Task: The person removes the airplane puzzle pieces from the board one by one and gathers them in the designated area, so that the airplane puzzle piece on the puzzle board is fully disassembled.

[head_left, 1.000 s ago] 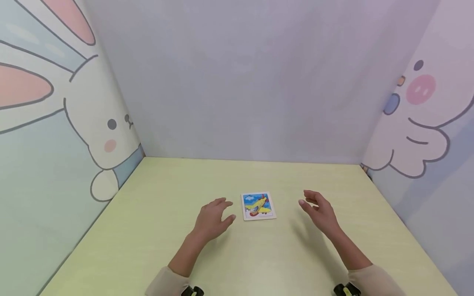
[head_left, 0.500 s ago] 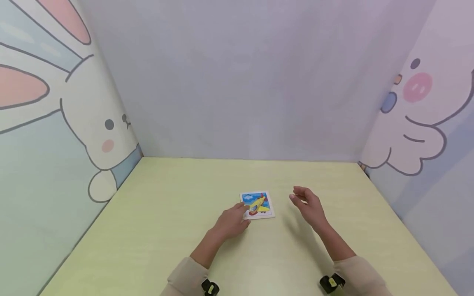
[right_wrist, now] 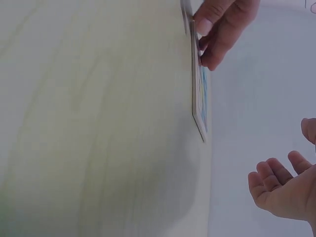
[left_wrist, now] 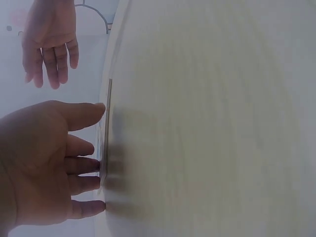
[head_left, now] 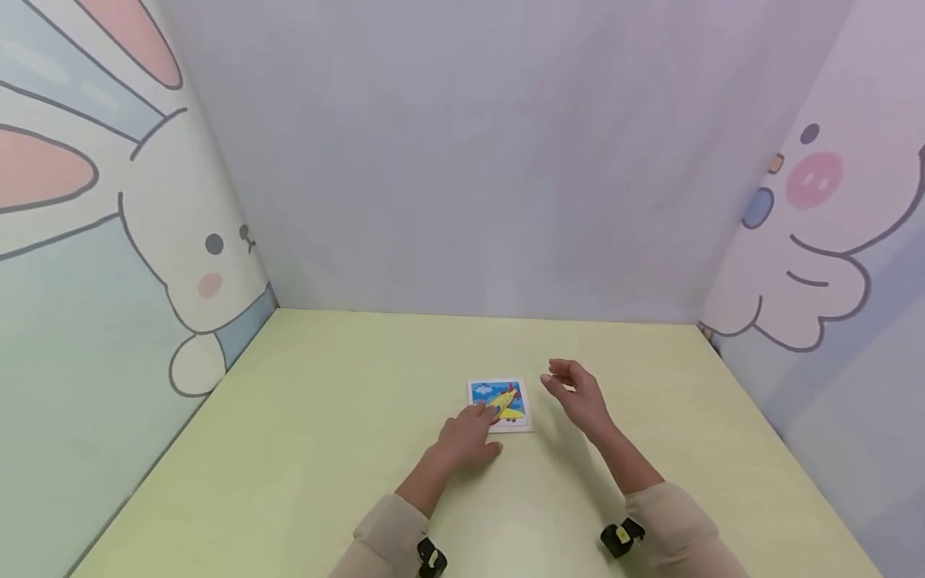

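My left hand [head_left: 468, 437], fingers extended, touches the near-left part of the picture card [head_left: 510, 399], well inside the table [head_left: 347, 377] edges, while my right hand [head_left: 580, 399], loosely curled around nothing, hovers beyond the card's right edge.

card [head_left: 508, 404]: yellow plane print, blue, white | table [head_left: 347, 401]: yellow-green | sleeves [head_left: 390, 526]: beige

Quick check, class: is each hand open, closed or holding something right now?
Left hand: open, fingertips touching the airplane picture card.
Right hand: open, fingers loosely bent, holding nothing.
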Demonstrator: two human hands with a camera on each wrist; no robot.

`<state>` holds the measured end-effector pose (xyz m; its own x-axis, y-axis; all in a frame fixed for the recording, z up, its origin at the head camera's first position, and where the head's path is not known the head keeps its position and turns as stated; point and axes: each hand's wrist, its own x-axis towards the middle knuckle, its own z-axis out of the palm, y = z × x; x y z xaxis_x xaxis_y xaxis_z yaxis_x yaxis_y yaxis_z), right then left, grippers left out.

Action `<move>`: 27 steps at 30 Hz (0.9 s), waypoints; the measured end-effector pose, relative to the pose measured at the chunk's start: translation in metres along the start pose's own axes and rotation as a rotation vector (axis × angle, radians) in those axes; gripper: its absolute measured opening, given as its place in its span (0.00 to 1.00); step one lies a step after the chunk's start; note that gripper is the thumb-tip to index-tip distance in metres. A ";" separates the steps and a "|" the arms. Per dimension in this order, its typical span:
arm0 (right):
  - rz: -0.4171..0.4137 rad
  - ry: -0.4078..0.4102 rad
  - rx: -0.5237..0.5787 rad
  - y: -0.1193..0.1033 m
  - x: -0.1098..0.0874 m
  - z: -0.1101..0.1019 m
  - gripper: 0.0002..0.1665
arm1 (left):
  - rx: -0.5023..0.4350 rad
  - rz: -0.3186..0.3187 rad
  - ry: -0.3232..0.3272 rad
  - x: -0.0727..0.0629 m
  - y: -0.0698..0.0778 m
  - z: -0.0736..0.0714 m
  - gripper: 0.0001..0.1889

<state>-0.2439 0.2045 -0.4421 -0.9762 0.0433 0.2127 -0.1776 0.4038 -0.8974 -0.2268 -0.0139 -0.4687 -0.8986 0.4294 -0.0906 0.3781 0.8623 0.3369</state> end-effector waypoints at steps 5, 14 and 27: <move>0.032 -0.018 0.017 0.003 0.007 0.007 0.23 | 0.046 -0.011 -0.010 -0.003 0.001 0.007 0.32; 0.087 -0.087 0.112 0.008 0.027 0.025 0.23 | 0.052 -0.004 -0.017 0.001 -0.004 0.003 0.32; 0.052 -0.216 0.144 0.007 0.041 0.060 0.20 | 0.027 0.001 -0.033 0.002 -0.007 -0.001 0.34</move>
<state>-0.2929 0.1542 -0.4632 -0.9858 -0.1414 0.0910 -0.1270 0.2712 -0.9541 -0.2311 -0.0188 -0.4706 -0.8904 0.4389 -0.1211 0.3857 0.8684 0.3116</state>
